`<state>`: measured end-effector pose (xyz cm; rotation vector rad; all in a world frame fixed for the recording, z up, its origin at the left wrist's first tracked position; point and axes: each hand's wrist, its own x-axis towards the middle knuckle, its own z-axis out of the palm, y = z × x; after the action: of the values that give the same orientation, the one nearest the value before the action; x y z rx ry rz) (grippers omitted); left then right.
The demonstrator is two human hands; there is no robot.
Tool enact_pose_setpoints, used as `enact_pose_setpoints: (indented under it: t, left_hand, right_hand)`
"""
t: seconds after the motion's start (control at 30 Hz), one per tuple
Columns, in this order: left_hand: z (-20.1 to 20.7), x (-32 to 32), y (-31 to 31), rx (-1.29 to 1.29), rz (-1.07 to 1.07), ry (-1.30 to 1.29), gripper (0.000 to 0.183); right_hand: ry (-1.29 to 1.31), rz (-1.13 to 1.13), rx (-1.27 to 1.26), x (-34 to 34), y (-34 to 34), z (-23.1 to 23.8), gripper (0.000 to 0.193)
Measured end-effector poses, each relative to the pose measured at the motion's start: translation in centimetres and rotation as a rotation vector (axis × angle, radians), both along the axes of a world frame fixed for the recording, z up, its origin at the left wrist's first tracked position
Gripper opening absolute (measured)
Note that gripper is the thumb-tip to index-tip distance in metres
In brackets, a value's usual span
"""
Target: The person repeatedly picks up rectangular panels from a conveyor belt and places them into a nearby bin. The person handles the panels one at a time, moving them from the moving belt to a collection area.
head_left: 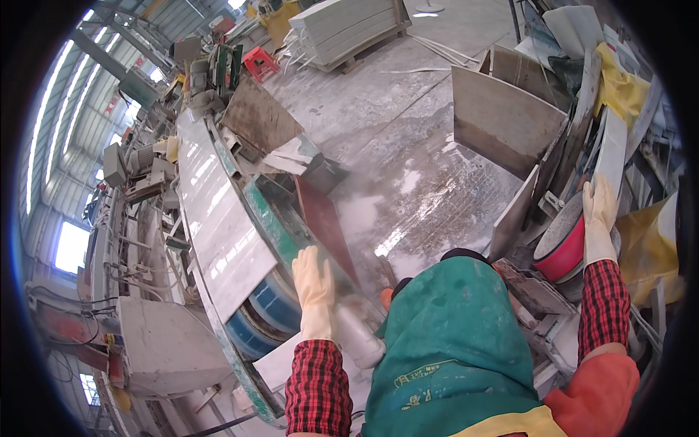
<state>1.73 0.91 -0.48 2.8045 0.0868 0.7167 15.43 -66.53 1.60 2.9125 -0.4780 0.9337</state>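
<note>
My left hand, in a cream rubber glove, has its fingers stretched out and held side by side, with nothing in it. It is beside the green machine frame, near a blue banded roller and a white pipe. A pale glossy slab lies along the machine bed beyond the roller. On the right, my gloved right hand is open, its fingers straight. It is next to a round drum with a red side and grey face; whether it touches the drum I cannot tell.
Brown boards stand upright at the right, near yellow cloth. A reddish panel leans by the left machine. Farther off are a stack of pale slabs and a red stool. The concrete floor looks wet.
</note>
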Motion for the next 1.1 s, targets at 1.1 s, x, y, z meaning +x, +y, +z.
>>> enact_pose_setpoints:
  t: [1.1]
  left_hand:
    - [1.0,0.2,-0.5,-0.038,-0.037,-0.070,0.032]
  right_hand:
    - [-0.084,0.079,-0.023,-3.0,2.8,-1.3,0.036]
